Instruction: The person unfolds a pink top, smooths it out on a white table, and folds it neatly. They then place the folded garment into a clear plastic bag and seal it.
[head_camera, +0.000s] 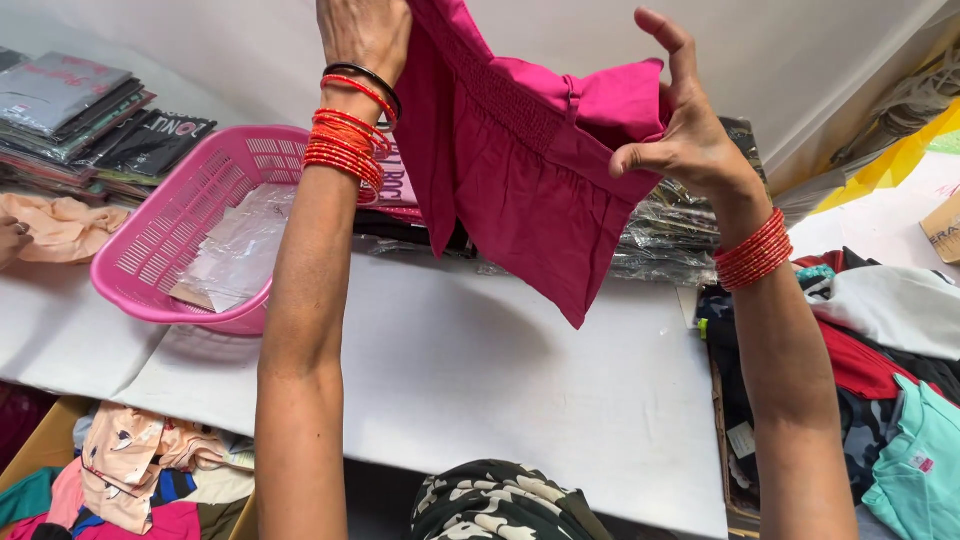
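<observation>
We count two hands up: left hand (365, 35), right hand (685, 135). One pink garment (520, 180), one pink basket (190, 225), one white table (480, 370). Two stacks of bagged clothes: left (75, 115), middle (670, 235).

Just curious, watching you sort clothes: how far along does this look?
Looks done: bagged, folded garments sit stacked at the table's far edge. In hand: the left hand and right hand hold a pink garment up above the table, unfolded. Left: loose clothes are heaped at the right, more in a box below.
</observation>
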